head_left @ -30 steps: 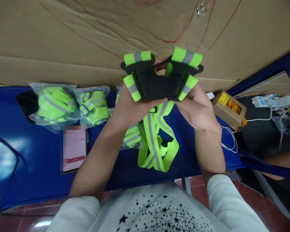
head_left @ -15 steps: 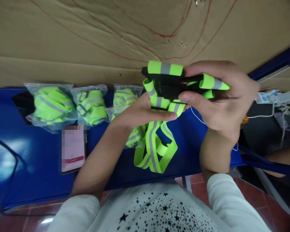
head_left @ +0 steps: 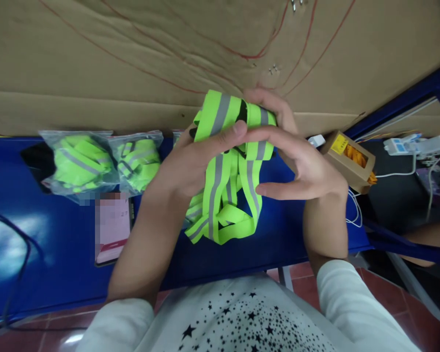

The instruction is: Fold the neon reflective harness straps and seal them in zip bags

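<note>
In front of me I hold up a bundled reflective safety strap (head_left: 220, 117), neon yellow-green with a grey stripe and some black parts. My left hand (head_left: 194, 164) grips its left side, the thumb lying over the front and the other fingers mostly hidden behind. From the right, my right hand (head_left: 300, 161) curves around the bundle, index finger across the front, other fingers behind the top. Its thumb points left at a hanging loop (head_left: 218, 195); I cannot tell whether it presses on it. The loops dangle over the blue table (head_left: 278, 244).
Clear bags with similar straps (head_left: 82, 161) (head_left: 139, 164) lie along the table's back, with others partly hidden behind my left arm. A phone (head_left: 113, 227) lies at left, near a black cable (head_left: 25, 244). At right are an open cardboard box (head_left: 346, 161), white cables (head_left: 355, 210) and another person's arm (head_left: 430, 242).
The strap has been turned and gathered, so its wide green side now faces me and less black shows. My right hand has shifted left and down, its thumb opening away from the bundle.
</note>
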`<state>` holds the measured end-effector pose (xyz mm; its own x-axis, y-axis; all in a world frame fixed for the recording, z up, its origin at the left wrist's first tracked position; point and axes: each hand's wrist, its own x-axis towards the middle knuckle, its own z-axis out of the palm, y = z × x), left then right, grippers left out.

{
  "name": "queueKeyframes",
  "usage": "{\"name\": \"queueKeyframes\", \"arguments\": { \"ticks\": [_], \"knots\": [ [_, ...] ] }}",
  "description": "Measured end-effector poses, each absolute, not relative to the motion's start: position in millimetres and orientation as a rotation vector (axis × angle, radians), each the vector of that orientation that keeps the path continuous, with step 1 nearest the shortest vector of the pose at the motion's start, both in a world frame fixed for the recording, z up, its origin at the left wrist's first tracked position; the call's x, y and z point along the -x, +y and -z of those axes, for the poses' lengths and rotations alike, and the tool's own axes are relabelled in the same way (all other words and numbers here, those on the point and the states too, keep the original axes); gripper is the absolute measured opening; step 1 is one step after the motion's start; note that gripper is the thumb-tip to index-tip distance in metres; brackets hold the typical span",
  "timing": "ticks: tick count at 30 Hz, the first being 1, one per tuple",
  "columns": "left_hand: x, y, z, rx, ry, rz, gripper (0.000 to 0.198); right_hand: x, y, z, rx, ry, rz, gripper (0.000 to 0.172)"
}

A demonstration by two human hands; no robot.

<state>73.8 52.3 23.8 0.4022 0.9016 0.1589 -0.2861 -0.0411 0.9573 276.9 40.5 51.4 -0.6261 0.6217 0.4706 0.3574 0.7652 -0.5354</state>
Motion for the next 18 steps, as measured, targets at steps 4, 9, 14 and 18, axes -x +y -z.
{"name": "queueKeyframes", "arguments": {
  "ticks": [4, 9, 14, 18],
  "knots": [
    [-67.9, 55.5, -25.4, -1.234, 0.666, -1.099, 0.035, -276.4, 49.3, -41.2, 0.716, -1.837, -0.723, 0.062],
    [-65.9, 54.7, -32.8, -1.657, 0.805, -1.193, 0.031, -278.1, 47.5, -37.1, 0.911, -1.791, -0.814, 0.06],
    [-62.4, 57.0, -27.3, -1.625, 0.636, -0.963, 0.048, -271.6, 42.8, -37.5, 0.845, -1.732, -0.773, 0.048],
    [-66.8, 62.0, -11.8, -1.5, 0.528, -0.729, 0.062, -270.9, 37.4, -41.2, 0.827, -1.649, -0.623, 0.056]
  ]
}}
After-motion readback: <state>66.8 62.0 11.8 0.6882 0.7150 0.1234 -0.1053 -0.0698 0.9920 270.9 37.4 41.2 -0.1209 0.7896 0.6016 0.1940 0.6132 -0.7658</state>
